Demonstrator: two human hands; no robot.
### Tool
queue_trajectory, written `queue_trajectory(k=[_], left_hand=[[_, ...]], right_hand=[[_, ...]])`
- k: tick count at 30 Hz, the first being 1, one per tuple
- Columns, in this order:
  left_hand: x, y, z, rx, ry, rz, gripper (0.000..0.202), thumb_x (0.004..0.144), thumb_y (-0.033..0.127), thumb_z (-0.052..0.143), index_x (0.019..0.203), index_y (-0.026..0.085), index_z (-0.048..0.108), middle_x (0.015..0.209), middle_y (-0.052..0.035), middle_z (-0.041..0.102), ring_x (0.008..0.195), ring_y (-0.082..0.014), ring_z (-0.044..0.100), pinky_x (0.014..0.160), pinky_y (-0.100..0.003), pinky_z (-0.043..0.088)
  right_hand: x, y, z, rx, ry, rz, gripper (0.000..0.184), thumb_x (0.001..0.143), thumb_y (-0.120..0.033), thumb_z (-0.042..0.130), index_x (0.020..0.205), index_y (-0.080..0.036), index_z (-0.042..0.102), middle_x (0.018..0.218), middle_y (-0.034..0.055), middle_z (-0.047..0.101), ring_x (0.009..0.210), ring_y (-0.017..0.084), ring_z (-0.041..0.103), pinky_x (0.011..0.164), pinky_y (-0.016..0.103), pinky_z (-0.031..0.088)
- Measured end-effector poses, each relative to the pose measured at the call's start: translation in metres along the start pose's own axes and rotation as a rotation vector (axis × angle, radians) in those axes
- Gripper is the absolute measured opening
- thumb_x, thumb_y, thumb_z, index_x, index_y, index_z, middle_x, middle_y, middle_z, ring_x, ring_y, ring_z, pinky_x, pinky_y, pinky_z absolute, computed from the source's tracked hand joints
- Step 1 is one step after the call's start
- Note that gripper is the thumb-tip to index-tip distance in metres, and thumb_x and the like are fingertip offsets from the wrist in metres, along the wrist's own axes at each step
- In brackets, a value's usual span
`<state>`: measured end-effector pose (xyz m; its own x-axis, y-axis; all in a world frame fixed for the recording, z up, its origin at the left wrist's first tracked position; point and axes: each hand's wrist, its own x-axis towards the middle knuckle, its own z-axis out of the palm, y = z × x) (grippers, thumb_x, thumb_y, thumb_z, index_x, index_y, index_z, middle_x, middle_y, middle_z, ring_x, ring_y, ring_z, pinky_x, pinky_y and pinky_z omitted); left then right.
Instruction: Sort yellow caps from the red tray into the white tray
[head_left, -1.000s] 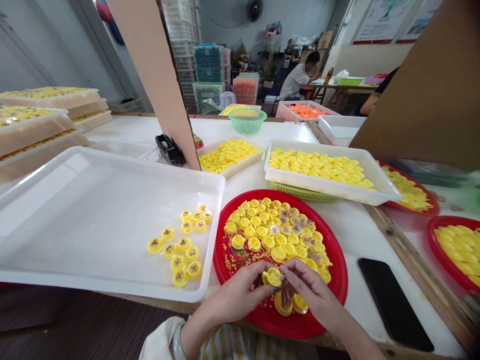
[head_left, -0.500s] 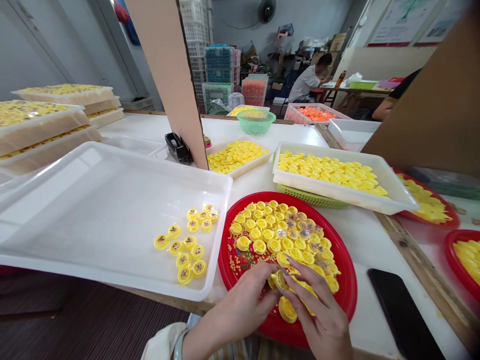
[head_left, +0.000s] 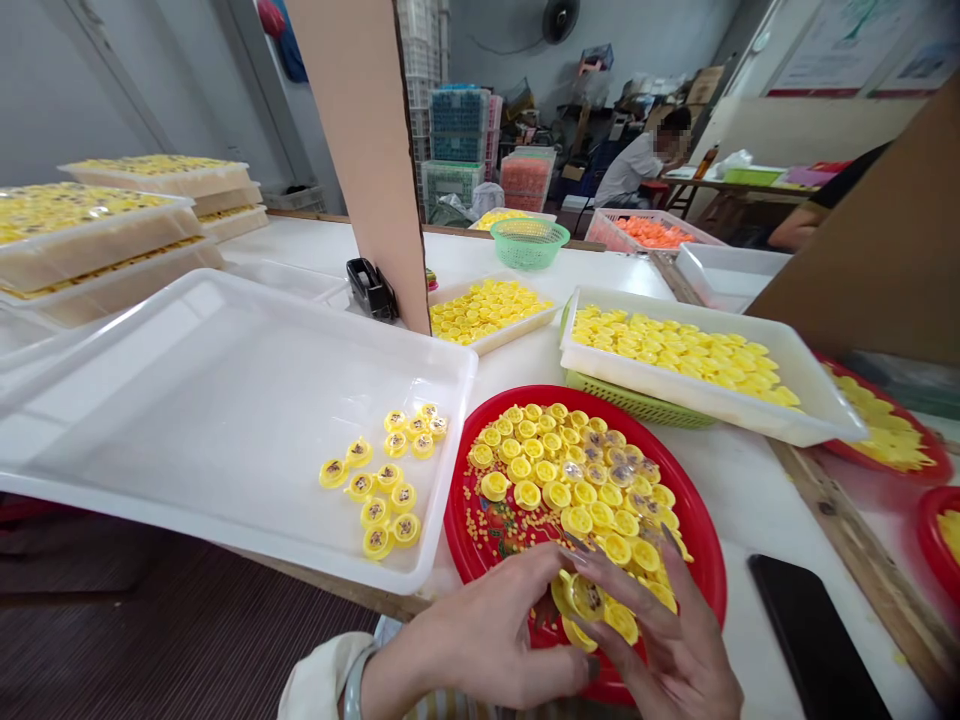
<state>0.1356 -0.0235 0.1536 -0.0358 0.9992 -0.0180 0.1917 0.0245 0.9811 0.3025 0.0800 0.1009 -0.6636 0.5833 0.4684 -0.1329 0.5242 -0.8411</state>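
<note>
Over the near edge of a red round tray (head_left: 697, 520) both my hands meet on one small yellow cap (head_left: 585, 597). My left hand (head_left: 487, 640) pinches it from the left with thumb and fingers curled. My right hand (head_left: 667, 650) grips it from the right, fingers partly spread, with a few more yellow caps tucked under its palm. The red tray carries many yellow caps (head_left: 570, 470) and tiny yellow beads (head_left: 491, 525). To its left lies a large white tray (head_left: 187, 400) with a small cluster of finished caps (head_left: 386, 480).
A white bin of yellow caps (head_left: 705, 365) rests on a green basket behind the red tray; a smaller one (head_left: 487, 310) stands beside a cardboard divider (head_left: 375, 150). Stacked filled trays (head_left: 97, 240) are at left, a black phone (head_left: 817, 640) at right. A seated person (head_left: 645, 160) works far back.
My hands have slid nearer to me along the tray's front edge, still working the cap between them; the camera has shifted left, so everything sits further right in view.
</note>
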Motion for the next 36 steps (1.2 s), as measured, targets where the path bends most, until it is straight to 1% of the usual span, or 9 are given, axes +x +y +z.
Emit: queue_trajectory(k=[3,8,13,17,20,25,28,32,36], left_hand=[[0.001,0.001,0.004,0.0,0.031,-0.01,0.033,0.089,0.034,0.059,0.117,0.019,0.058,0.118,-0.0075,0.064,0.107,-0.0221,0.061,0.094,-0.032,0.048],[0.004,-0.001,0.013,0.041,0.116,-0.043,0.021,0.096,0.031,0.047,0.106,0.017,0.059,0.107,-0.0068,0.064,0.099,-0.0182,0.06,0.09,-0.028,0.047],[0.002,0.0,0.014,0.089,0.136,0.018,0.018,0.093,0.023,0.05,0.109,0.018,0.056,0.11,-0.0064,0.062,0.104,-0.0175,0.057,0.095,-0.027,0.044],[0.001,-0.001,0.015,0.152,0.12,0.027,0.02,0.091,0.021,0.052,0.111,0.018,0.055,0.113,-0.0078,0.061,0.108,-0.0192,0.056,0.099,-0.029,0.044],[-0.001,-0.001,0.015,0.123,0.109,0.023,0.028,0.091,0.021,0.052,0.119,0.02,0.051,0.121,-0.0079,0.06,0.114,-0.0198,0.056,0.102,-0.031,0.042],[-0.006,-0.002,0.014,-0.019,0.079,-0.07,0.056,0.095,0.03,0.049,0.145,0.023,0.024,0.134,-0.0111,0.056,0.125,-0.0235,0.053,0.106,-0.038,0.041],[-0.001,-0.018,0.019,-0.086,0.127,-0.151,0.066,0.094,0.035,0.051,0.149,0.021,0.017,0.127,-0.0124,0.061,0.116,-0.0254,0.058,0.099,-0.041,0.044],[0.015,-0.044,0.028,-0.433,0.218,-0.209,0.064,0.079,0.037,0.071,0.134,0.017,0.045,0.094,-0.0055,0.068,0.082,-0.0188,0.064,0.076,-0.031,0.049],[0.024,-0.048,0.029,-0.707,0.233,-0.222,0.038,0.065,0.028,0.08,0.096,0.011,0.066,0.087,-0.0058,0.069,0.081,-0.0176,0.063,0.077,-0.029,0.049]], right_hand=[[0.003,-0.003,-0.002,-0.021,-0.053,-0.055,0.068,0.097,-0.018,0.049,0.154,-0.028,0.013,0.115,0.0065,0.071,0.108,0.023,0.066,0.095,0.045,0.055],[0.006,-0.005,-0.006,-0.131,-0.095,-0.097,0.074,0.094,-0.013,0.053,0.154,-0.026,0.013,0.136,0.0087,0.058,0.121,0.024,0.058,0.098,0.042,0.053],[0.001,0.0,-0.011,-0.382,-0.104,-0.149,0.06,0.09,-0.016,0.059,0.145,-0.029,0.04,0.136,0.0046,0.058,0.118,0.025,0.061,0.098,0.038,0.054],[0.003,0.004,-0.014,-0.43,-0.131,-0.258,0.062,0.088,-0.006,0.056,0.143,-0.033,0.045,0.133,0.0013,0.06,0.11,0.022,0.066,0.096,0.034,0.056],[0.008,0.005,-0.017,-0.385,-0.141,-0.289,0.058,0.087,-0.005,0.057,0.139,-0.031,0.05,0.135,0.0019,0.059,0.113,0.023,0.064,0.098,0.036,0.055],[0.013,0.005,-0.021,-0.363,-0.214,-0.278,0.051,0.088,-0.009,0.058,0.134,-0.03,0.056,0.135,0.0034,0.059,0.114,0.021,0.063,0.096,0.031,0.055],[0.013,0.008,-0.017,-0.385,-0.212,-0.275,0.051,0.087,-0.01,0.06,0.134,-0.027,0.055,0.132,0.0045,0.062,0.113,0.02,0.064,0.095,0.027,0.054],[0.011,0.017,-0.008,-0.439,-0.19,-0.314,0.052,0.089,-0.009,0.057,0.138,-0.025,0.051,0.131,0.006,0.062,0.112,0.018,0.065,0.097,0.026,0.052],[0.01,0.024,-0.007,-0.512,-0.221,-0.374,0.05,0.09,-0.006,0.054,0.138,-0.021,0.052,0.131,0.0109,0.061,0.116,0.02,0.062,0.098,0.029,0.053]])
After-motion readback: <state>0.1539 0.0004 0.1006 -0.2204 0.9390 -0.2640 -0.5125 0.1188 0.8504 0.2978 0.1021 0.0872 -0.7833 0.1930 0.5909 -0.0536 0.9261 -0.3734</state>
